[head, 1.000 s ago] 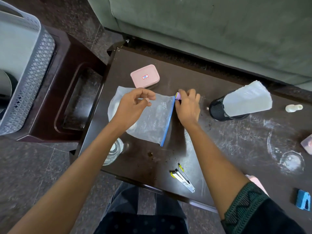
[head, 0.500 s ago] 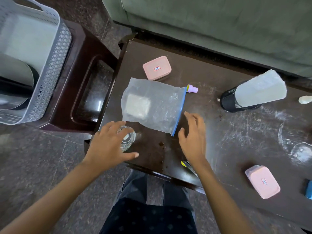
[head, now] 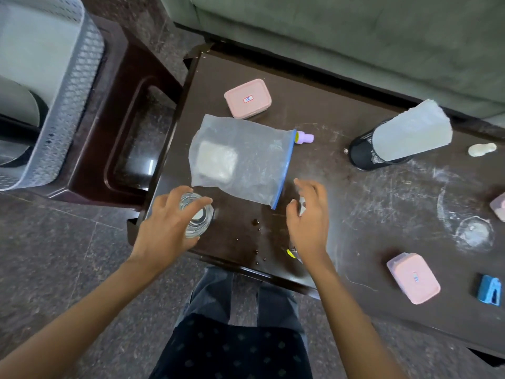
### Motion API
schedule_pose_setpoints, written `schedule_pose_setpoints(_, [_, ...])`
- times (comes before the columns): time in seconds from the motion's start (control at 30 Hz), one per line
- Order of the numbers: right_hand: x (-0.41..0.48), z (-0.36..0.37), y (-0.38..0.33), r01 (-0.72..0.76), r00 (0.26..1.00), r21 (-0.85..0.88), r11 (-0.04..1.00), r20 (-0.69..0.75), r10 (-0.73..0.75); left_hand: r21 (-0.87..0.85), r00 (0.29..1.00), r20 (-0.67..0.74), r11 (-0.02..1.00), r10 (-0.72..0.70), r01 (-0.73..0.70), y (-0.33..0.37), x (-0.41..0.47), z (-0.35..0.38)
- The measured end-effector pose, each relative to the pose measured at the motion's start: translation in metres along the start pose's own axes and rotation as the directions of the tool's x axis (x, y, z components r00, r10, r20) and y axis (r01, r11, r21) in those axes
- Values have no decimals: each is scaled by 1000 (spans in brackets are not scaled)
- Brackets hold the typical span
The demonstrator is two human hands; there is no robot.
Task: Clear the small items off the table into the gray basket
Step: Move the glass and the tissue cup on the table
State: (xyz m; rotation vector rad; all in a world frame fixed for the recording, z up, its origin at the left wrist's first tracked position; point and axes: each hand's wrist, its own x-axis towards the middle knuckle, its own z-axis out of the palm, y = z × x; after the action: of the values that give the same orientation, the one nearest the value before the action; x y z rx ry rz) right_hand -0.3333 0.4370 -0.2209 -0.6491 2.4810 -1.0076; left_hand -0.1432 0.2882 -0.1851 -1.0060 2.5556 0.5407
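Note:
The gray basket stands at the upper left on a dark side stool. My left hand is at the table's front-left corner, its fingers and thumb curled around the rim of a clear drinking glass. My right hand hovers with fingers spread over the front edge, just right of a clear zip bag with a blue seal. A yellow-tipped box cutter peeks out from under that wrist. A pink lidded box and a purple cap lie beyond the bag.
A black mesh cup lies tipped with a white bag in it. Further right are a small white bottle, a second pink box, a blue item and a clear round piece. A green sofa runs behind.
Both hands let go of the zip bag and drew back toward the front edge. The left hand came down onto the glass; the right hand stays over the box cutter.

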Motion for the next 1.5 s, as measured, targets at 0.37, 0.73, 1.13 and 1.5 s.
schedule_pose_setpoints(0.37, [62,-98,50,-325,827,522,789,-248,505,-100,981,-5,976,193,-192,102,-6,-39])
schedule_pose_setpoints(0.73, [124,-117,87,-295,943,470,832,1,334,-149,948,-13,937,317,-316,211,94,-6])
schedule_pose_setpoints(1.13, [113,-125,106,-244,957,451,858,-30,288,-40,947,-44,946,320,-321,231,139,22])
schedule_pose_setpoints(1.5, [66,-141,137,-287,954,442,850,52,295,-22,926,-91,929,366,-369,240,147,28])
